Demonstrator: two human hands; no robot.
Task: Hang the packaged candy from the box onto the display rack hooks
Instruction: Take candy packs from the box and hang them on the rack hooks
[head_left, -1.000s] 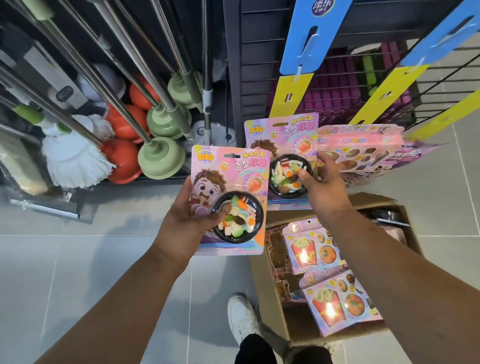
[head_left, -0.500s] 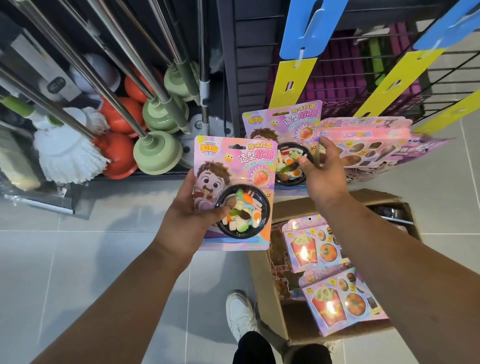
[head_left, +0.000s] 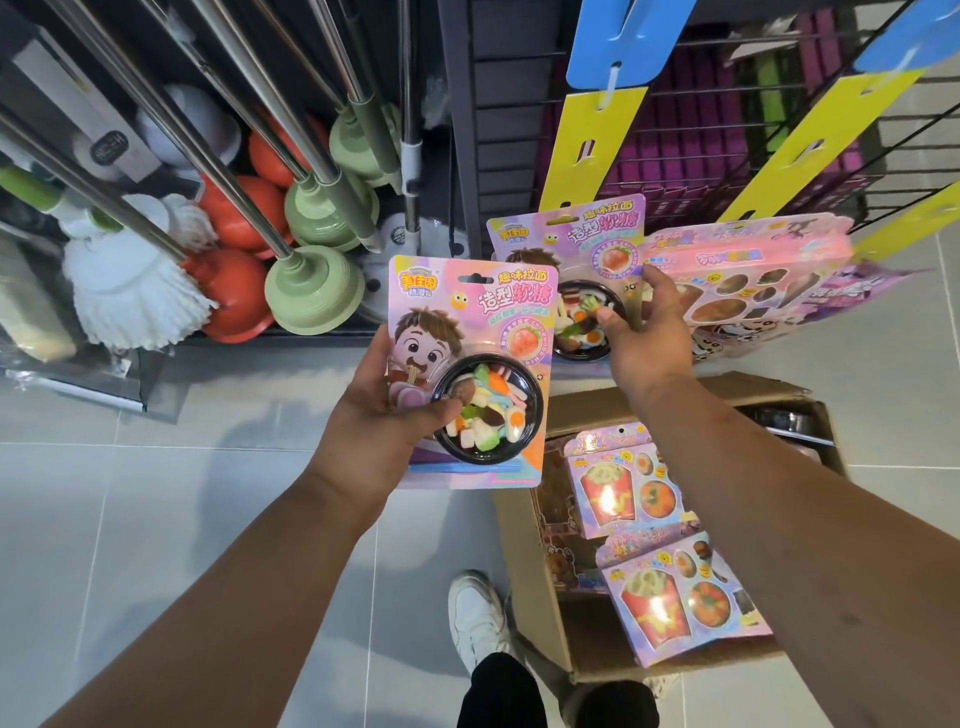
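My left hand (head_left: 384, 415) holds a pink candy pack (head_left: 483, 312) with a black noodle-bowl blister, thumb on the bowl. Just behind it to the right, a second identical candy pack (head_left: 571, 234) hangs at the lower end of a yellow hanging strip (head_left: 592, 150). My right hand (head_left: 649, 343) grips that pack at its right edge, thumb on its bowl. The open cardboard box (head_left: 675, 395) stands on the floor below my right arm. Inside lie candy packs with fries pictures (head_left: 618, 488), (head_left: 680, 608).
A large pink boxed pack (head_left: 753, 275) hangs right of my right hand on another yellow strip (head_left: 810, 150). Green and orange plungers (head_left: 311, 296) and a white mop (head_left: 130, 296) stand at the left. My white shoe (head_left: 478, 618) is beside the box.
My left hand has carried its pack up and slightly right, closer to the hanging one. My right hand's fingers have spread wider around the second pack.
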